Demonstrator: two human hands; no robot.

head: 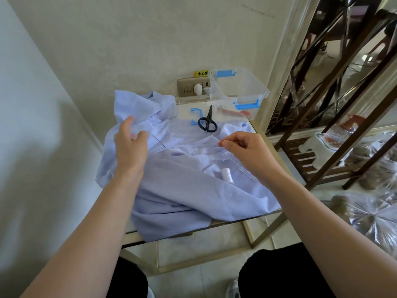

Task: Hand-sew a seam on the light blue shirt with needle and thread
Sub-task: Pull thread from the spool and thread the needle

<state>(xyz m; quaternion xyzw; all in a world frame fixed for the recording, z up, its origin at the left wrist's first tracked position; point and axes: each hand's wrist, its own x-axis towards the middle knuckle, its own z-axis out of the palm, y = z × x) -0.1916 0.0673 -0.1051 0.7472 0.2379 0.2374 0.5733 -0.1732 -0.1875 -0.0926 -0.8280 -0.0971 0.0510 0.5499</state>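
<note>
A rumpled light blue cotton shirt (182, 190) covers my gold-framed glass counter (247, 220), with a clear plastic box with blue latches (242, 87) behind it. My left hand (131, 145) hovers loosely curled and empty over the shirt's left side; my right hand (247, 147) pinches a fine white thread (211, 144) above its middle. Small black scissors (207, 121) rest on the clear lid (182, 127), and a white thread spool (227, 175) lies on the shirt.

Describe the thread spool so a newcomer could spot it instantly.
Start at the light blue shirt spread over the small table. The thread spool lies on it beside the right hand. It is the only small white cylinder there.
</note>
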